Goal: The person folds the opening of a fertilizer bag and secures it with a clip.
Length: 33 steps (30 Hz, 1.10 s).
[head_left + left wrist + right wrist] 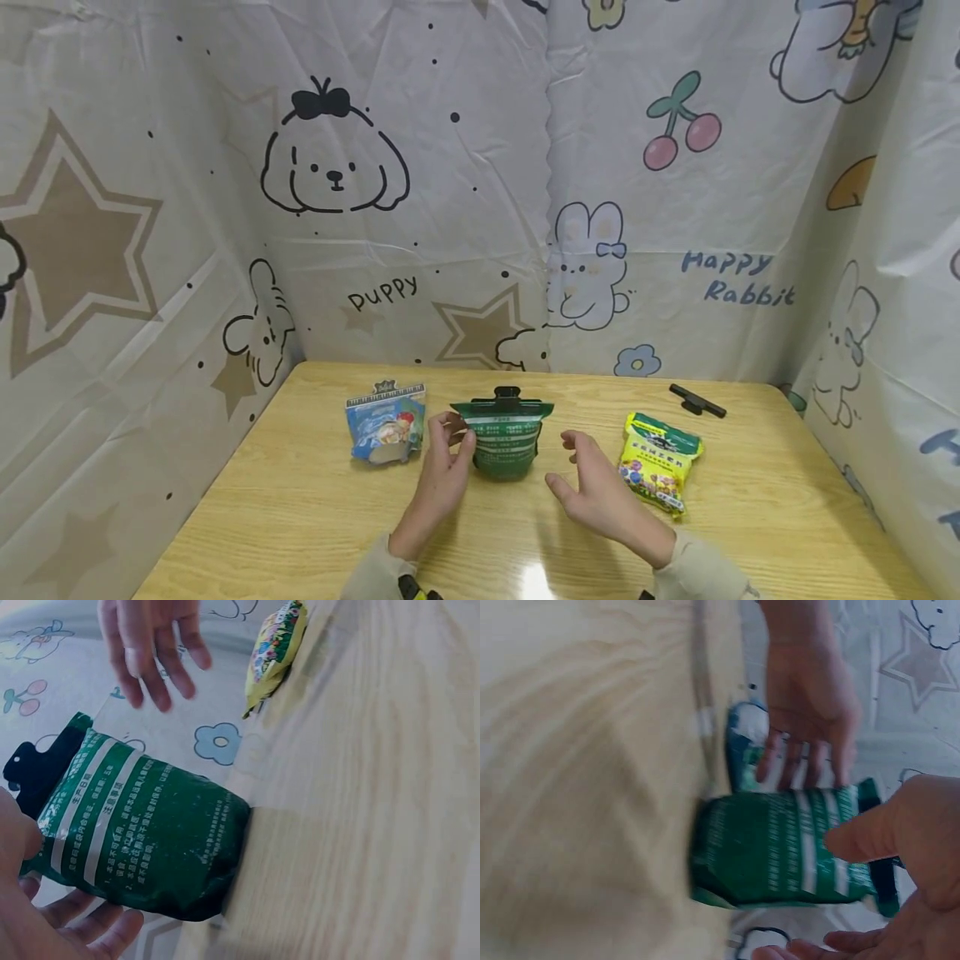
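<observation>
A green bag (pixel 506 450) with white printed text stands upright on the table, a black clip (pixel 507 395) across its top. My left hand (pixel 447 471) is at the bag's left side, fingers loosely bent and thumb toward its front; in the left wrist view its fingertips (pixel 112 930) are right at the bag's edge. My right hand (pixel 600 492) is apart from the bag on its right, thumb and fingers spread with nothing between them. Seen from the right wrist, the right thumb (pixel 862 832) overlaps the bag in front.
To the left lies a blue bag (pixel 386 429) with a clip on top. A yellow and green bag (pixel 660 467) lies to the right, behind it a loose black clip (pixel 697 401). A printed cloth (pixel 480 167) hangs around the wooden table (pixel 285 517).
</observation>
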Available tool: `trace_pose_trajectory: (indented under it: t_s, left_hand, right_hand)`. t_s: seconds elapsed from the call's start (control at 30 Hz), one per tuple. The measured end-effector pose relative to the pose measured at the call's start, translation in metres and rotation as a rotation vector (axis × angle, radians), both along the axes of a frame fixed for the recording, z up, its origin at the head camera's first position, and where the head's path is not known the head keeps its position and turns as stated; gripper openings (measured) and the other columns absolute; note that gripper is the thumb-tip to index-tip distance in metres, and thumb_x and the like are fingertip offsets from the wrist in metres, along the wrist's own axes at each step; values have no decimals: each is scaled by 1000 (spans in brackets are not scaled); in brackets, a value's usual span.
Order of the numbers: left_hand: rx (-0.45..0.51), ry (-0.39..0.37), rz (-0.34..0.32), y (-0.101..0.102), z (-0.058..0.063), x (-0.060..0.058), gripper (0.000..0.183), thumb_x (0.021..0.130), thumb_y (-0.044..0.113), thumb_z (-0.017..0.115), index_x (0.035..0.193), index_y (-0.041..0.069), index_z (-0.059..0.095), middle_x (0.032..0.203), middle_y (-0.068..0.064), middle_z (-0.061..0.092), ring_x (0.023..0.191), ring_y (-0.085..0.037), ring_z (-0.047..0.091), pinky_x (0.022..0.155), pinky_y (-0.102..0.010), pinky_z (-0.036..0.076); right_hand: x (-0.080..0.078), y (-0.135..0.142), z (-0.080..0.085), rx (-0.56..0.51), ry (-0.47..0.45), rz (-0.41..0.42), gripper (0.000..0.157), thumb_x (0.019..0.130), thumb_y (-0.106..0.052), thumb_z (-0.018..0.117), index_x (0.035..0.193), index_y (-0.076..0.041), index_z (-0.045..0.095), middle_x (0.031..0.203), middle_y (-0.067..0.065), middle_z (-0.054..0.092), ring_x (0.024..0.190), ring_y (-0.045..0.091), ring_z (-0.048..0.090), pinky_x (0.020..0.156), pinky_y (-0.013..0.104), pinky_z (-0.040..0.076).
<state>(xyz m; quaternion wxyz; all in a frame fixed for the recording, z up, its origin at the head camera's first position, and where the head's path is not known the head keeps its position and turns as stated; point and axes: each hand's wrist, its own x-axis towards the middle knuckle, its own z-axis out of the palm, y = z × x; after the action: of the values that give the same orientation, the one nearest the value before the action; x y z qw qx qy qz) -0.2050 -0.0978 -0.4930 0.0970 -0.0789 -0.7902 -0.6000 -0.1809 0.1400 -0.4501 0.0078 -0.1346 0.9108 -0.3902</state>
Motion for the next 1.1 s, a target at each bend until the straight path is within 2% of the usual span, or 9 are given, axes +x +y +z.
trace_pose_trajectory:
  t_s: [0.13,0.3,0.43,0.57,0.77,0.93,1.1]
  left_hand:
    - [-20,-11,-35,2,0,3,43,110,24,44,145,9,25,151,-27,44,138,-42,48,103,-54,50]
    - [-31,-6,-83,2,0,6,51,110,22,45,151,10,18,156,-28,39,142,-44,43,104,-56,49]
    - [-49,-24,-117,3,-3,8,58,109,21,46,156,13,12,160,-28,33,145,-46,39,107,-57,47]
    - [-72,-44,-140,2,-5,8,65,108,18,49,158,15,8,163,-27,29,148,-48,34,113,-60,41]
    - [-102,-48,-173,1,-5,7,73,105,17,55,158,11,6,161,-30,28,147,-53,33,115,-68,33]
    - [-152,-19,-177,1,-6,6,73,101,13,59,154,5,10,155,-35,33,143,-56,37,117,-66,33]
    - [-247,53,-137,4,-8,6,76,97,9,64,149,-1,9,141,-36,39,128,-56,52,105,-61,48]
  right_hand:
    - [1,-3,-11,38,-31,56,74,95,-24,69,151,9,33,148,31,46,132,46,52,105,59,48]
    - [-3,-9,-21,48,-36,75,82,95,-24,68,154,11,25,153,36,39,141,50,43,115,61,38]
    - [-8,-13,-28,32,-45,92,83,97,-22,67,156,12,19,158,37,30,146,52,34,120,62,30]
    - [-14,-18,-34,10,-28,123,82,98,-19,65,157,11,16,160,36,28,148,51,33,120,62,29]
    - [-22,-26,-39,-50,6,162,82,100,-14,62,160,7,10,162,33,25,150,48,31,121,60,28]
    - [-26,-33,-42,-52,33,155,77,100,-12,61,158,7,15,159,32,34,147,45,38,120,58,32]
    - [-29,-41,-37,14,54,131,66,99,-14,64,149,12,30,140,34,55,128,46,59,107,57,48]
